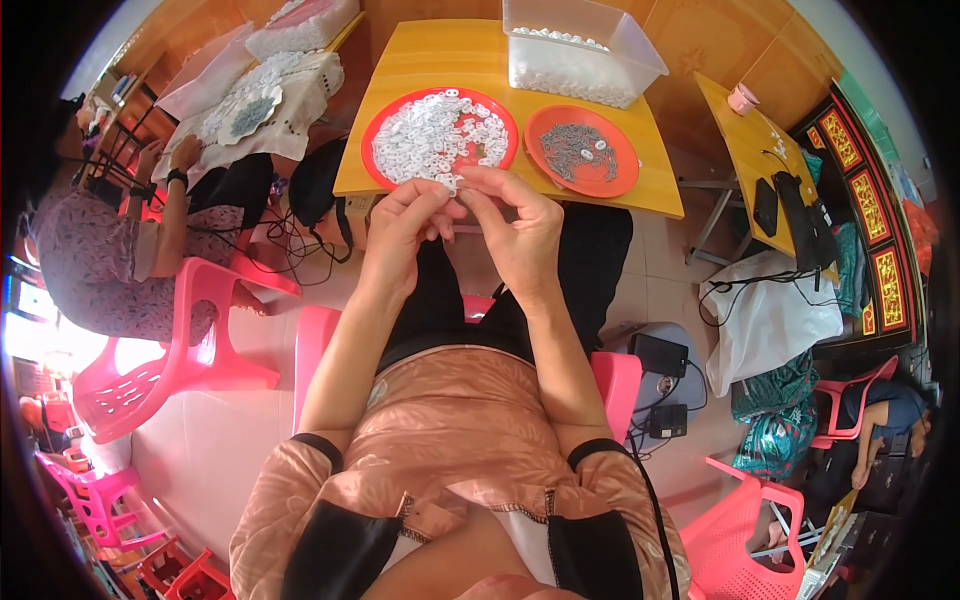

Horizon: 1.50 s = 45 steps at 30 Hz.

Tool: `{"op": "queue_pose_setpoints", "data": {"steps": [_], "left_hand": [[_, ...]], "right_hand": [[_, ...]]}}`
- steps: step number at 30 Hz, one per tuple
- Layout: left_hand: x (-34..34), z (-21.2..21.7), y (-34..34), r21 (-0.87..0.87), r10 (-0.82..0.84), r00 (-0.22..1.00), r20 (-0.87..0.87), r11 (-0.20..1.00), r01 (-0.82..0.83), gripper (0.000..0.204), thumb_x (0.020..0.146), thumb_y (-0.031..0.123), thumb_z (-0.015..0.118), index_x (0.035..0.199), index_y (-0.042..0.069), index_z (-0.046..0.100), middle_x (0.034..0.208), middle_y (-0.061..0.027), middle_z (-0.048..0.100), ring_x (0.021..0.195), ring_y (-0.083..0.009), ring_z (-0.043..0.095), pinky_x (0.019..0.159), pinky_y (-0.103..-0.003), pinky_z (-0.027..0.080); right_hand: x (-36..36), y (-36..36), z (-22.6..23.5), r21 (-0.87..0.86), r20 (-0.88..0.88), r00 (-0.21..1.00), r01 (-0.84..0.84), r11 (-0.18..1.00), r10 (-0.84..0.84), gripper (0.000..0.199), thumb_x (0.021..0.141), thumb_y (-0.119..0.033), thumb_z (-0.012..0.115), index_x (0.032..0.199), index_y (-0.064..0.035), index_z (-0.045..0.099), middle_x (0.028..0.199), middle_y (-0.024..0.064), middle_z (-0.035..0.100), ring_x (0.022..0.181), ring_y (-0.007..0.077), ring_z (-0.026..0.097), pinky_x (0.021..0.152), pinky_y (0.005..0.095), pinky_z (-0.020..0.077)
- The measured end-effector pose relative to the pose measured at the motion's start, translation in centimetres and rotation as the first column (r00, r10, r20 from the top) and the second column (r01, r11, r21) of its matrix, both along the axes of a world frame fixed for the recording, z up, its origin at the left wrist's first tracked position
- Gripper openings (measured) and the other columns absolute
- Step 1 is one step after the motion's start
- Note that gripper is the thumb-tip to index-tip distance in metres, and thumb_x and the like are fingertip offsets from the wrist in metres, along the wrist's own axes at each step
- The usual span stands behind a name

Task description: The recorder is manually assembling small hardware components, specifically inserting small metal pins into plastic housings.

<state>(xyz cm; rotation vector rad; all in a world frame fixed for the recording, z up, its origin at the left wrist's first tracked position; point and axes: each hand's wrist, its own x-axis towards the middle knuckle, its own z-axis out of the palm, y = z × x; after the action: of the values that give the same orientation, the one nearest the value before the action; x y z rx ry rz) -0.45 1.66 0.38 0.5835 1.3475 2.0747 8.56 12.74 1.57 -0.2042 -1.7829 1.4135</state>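
My left hand (402, 228) and my right hand (522, 228) meet above the near edge of the yellow table, fingertips close together. The left fingers pinch a small white plastic piece (451, 183). My right thumb and forefinger are pressed together beside it; whatever they hold is too small to make out. Just beyond my hands lies a round red tray (370, 150) heaped with small white oval pieces (425, 135) that have holes in them. To its right, an orange-red plate (622, 178) carries a pile of thin grey metal parts (572, 150), with a few white pieces on top.
A clear plastic bin (588, 80) of white pieces stands at the table's (430, 45) back right. At left, another person (110, 240) works at a cloth-covered table (310, 90) near a pink chair (190, 340). A second yellow table (745, 150) with black items stands right.
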Motion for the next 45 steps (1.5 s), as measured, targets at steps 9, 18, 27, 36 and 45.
{"op": "queue_pose_setpoints", "data": {"steps": [9, 18, 27, 36, 45], "left_hand": [[0.5, 0.2, 0.1, -0.019, 0.034, 0.996, -0.080, 0.999, -0.036, 0.010, 0.089, 0.013, 0.058, 0.087, 0.004, 0.060, 0.077, -0.0053, 0.065, 0.060, -0.0067, 0.053, 0.058, -0.019, 0.040], [0.5, 0.2, -0.1, -0.018, 0.068, 0.970, -0.233, 0.997, -0.074, 0.008, 0.089, 0.008, 0.058, 0.089, 0.000, 0.058, 0.073, -0.0051, 0.062, 0.061, -0.0068, 0.053, 0.059, -0.021, 0.044], [0.3, 1.2, -0.8, -0.173, -0.027, 0.939, -0.343, 0.984, -0.035, 0.009, 0.088, 0.009, 0.059, 0.084, 0.001, 0.057, 0.067, -0.0007, 0.057, 0.059, -0.0057, 0.053, 0.056, -0.019, 0.040], [-0.4, 1.1, -0.9, -0.097, -0.061, 0.968, -0.241, 0.995, 0.038, 0.011, 0.087, 0.011, 0.060, 0.082, 0.002, 0.058, 0.065, 0.0001, 0.055, 0.057, -0.0062, 0.051, 0.055, -0.020, 0.039], [-0.3, 0.2, -0.5, -0.078, -0.008, 0.991, -0.132, 0.997, -0.002, 0.010, 0.087, 0.013, 0.061, 0.085, 0.004, 0.060, 0.066, 0.0000, 0.057, 0.058, -0.0061, 0.050, 0.057, -0.019, 0.039]], "right_hand": [[-0.1, -0.1, -0.2, 0.026, -0.042, 0.999, 0.020, 0.999, -0.019, 0.018, 0.080, 0.004, 0.063, 0.097, -0.0001, 0.067, 0.085, 0.0118, 0.068, 0.074, 0.0150, 0.067, 0.066, 0.0249, 0.0524], [-0.2, -0.1, -0.2, 0.092, -0.039, 0.999, 0.028, 0.995, -0.024, 0.024, 0.078, 0.005, 0.063, 0.102, -0.0017, 0.064, 0.085, 0.0138, 0.068, 0.077, 0.0155, 0.068, 0.067, 0.0262, 0.0520], [0.4, 0.1, 0.1, 0.018, 0.051, 0.996, -0.067, 0.998, 0.066, 0.032, 0.078, 0.007, 0.064, 0.108, 0.0024, 0.056, 0.083, 0.0053, 0.069, 0.080, 0.0053, 0.061, 0.077, 0.0209, 0.0470], [-0.3, 0.7, -0.5, -0.098, 0.003, 0.986, -0.164, 0.982, 0.165, 0.025, 0.080, 0.001, 0.066, 0.105, 0.0003, 0.060, 0.081, 0.0083, 0.070, 0.069, 0.0051, 0.060, 0.060, 0.0198, 0.0473], [0.3, 2.0, -0.5, -0.245, 0.071, 0.970, -0.210, 0.946, 0.233, 0.019, 0.086, -0.007, 0.064, 0.102, 0.0032, 0.063, 0.084, 0.0034, 0.066, 0.074, 0.0048, 0.059, 0.064, 0.0185, 0.0469]]}}
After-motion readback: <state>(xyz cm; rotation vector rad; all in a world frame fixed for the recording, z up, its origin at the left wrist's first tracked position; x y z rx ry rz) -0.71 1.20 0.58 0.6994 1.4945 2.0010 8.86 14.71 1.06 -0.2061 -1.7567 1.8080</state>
